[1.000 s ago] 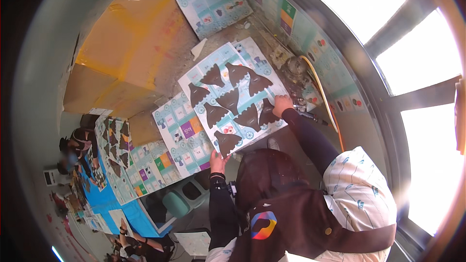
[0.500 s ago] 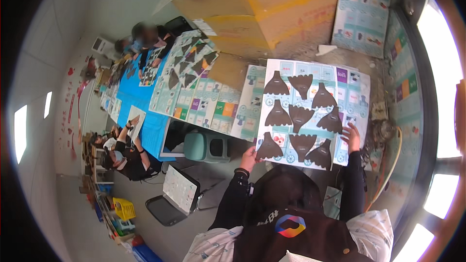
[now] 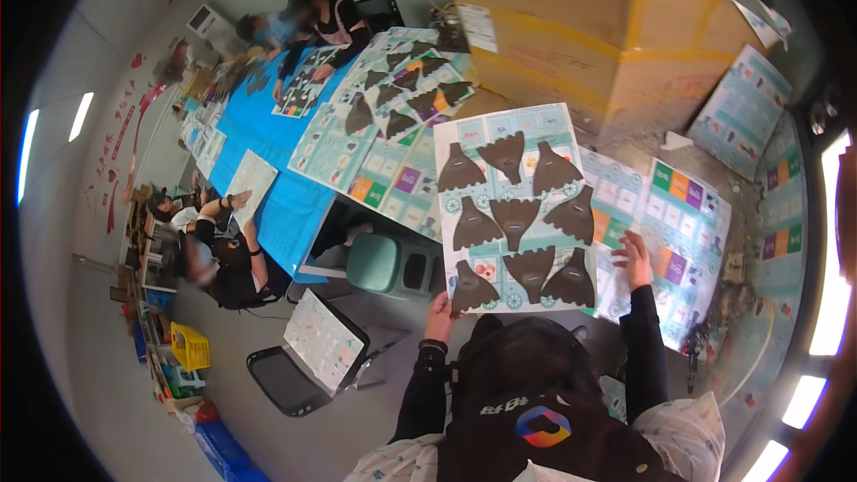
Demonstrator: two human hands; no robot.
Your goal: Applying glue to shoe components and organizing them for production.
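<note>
A printed white-and-teal board [image 3: 546,118] is tilted up in front of me. Several dark brown fan-shaped pieces [image 3: 515,221], each with a scalloped edge and a small slit, lie on it in three rows. At its lower left corner, my left hand [image 3: 439,317] is closed on the board's edge. My right hand [image 3: 635,261] is just off the board's right edge, fingers apart and holding nothing. Beneath that hand, other printed sheets [image 3: 686,223] of the same design lie on the worktop.
A large taped cardboard box [image 3: 544,45] stands behind the board. To the left is a blue-covered table [image 3: 308,156], where people [image 3: 326,22] work on similar boards. A green stool [image 3: 373,261] and a chair holding a printed board [image 3: 323,339] stand at my left.
My view has turned left. The board has shifted left with my left hand still on its corner, and the gap between it and my right hand has widened.
</note>
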